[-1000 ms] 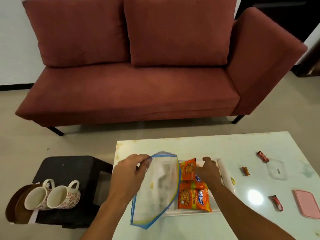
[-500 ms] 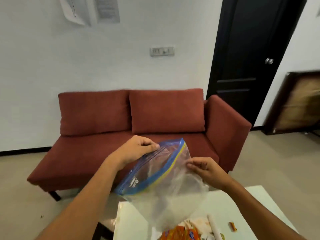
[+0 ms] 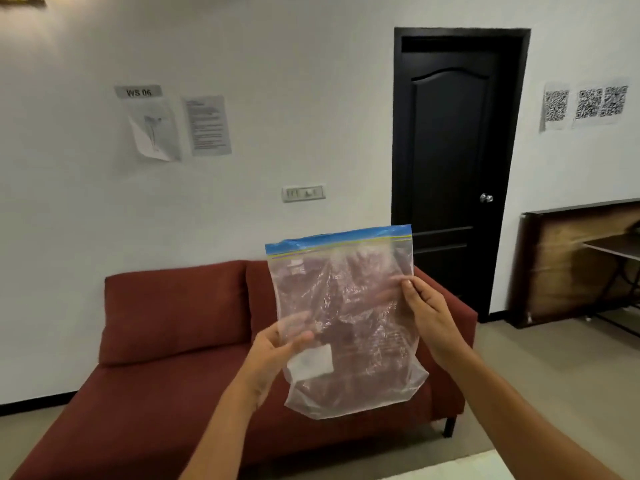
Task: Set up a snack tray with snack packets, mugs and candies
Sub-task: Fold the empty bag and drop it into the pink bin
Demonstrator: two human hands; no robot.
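Observation:
I hold a clear zip bag (image 3: 349, 306) with a blue zip strip upright in front of me, high above the table. It looks empty apart from a white label near its bottom. My left hand (image 3: 273, 355) pinches its lower left edge. My right hand (image 3: 426, 306) pinches its right edge at mid height. The tray, snack packets, mugs and candies are out of view below the frame.
A red sofa (image 3: 173, 341) stands straight ahead against a white wall. A black door (image 3: 453, 168) is at the back right, with a wooden frame (image 3: 571, 261) leaning beside it. A corner of the white table (image 3: 460, 469) shows at the bottom edge.
My view has tilted up from the table to the wall. The bag has gone from lying over the tray to held upright in both hands, and my right hand left the packets to grip it.

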